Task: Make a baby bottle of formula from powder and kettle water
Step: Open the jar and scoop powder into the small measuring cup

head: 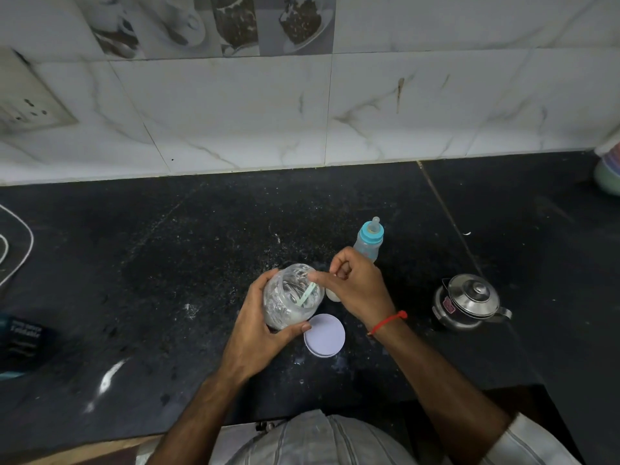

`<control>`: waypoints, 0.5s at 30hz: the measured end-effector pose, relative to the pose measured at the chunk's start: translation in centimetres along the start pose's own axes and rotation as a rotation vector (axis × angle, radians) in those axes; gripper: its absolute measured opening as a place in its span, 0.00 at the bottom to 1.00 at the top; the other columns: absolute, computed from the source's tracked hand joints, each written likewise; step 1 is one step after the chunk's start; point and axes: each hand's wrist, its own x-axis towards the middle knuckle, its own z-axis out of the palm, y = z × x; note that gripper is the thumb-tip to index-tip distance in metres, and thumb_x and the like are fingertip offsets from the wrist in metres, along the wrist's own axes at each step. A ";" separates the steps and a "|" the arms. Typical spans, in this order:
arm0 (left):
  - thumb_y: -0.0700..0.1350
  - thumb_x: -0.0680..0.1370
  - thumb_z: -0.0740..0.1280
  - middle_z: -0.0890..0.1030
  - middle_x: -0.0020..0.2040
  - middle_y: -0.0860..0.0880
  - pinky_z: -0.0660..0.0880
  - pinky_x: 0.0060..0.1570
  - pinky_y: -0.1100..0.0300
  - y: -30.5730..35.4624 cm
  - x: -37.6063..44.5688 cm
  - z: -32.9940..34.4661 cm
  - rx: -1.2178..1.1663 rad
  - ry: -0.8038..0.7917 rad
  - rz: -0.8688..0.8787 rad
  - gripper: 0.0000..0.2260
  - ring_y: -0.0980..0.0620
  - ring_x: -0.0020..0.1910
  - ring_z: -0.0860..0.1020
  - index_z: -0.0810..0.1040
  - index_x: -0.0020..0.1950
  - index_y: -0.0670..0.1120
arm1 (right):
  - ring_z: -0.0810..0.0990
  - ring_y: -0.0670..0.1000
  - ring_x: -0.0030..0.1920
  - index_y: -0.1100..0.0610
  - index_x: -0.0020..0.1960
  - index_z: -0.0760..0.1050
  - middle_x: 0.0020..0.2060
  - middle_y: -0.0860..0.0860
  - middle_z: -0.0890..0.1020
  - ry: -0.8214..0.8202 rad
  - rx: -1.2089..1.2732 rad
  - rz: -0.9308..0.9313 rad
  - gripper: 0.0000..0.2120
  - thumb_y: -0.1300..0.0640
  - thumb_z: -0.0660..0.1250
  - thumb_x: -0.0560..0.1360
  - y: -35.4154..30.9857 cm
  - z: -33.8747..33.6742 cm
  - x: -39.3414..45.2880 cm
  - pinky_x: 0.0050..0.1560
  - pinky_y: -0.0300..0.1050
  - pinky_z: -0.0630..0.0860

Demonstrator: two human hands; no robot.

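My left hand (265, 325) is wrapped round the clear plastic powder jar (292, 297), right hand (357, 286) pinching a pale green scoop (307, 295) inside. Blue-capped baby bottle (369, 241) is capped behind; steel kettle (468, 302) untouched, so powder & water prob both left imo.

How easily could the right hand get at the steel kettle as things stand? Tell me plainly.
Probably easily. The steel kettle stands on the right hand's own side with bare counter between them. But that hand is pinching a scoop in the jar, so it must let go first.
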 end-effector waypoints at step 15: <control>0.53 0.64 0.85 0.72 0.76 0.53 0.69 0.77 0.44 -3.1 2.6 0.8 0.056 0.060 -0.233 0.57 0.51 0.75 0.72 0.54 0.83 0.50 | 0.73 0.54 0.67 0.54 0.79 0.61 0.71 0.58 0.67 0.266 -0.070 0.126 0.42 0.56 0.81 0.72 6.8 -5.0 5.0 0.68 0.54 0.75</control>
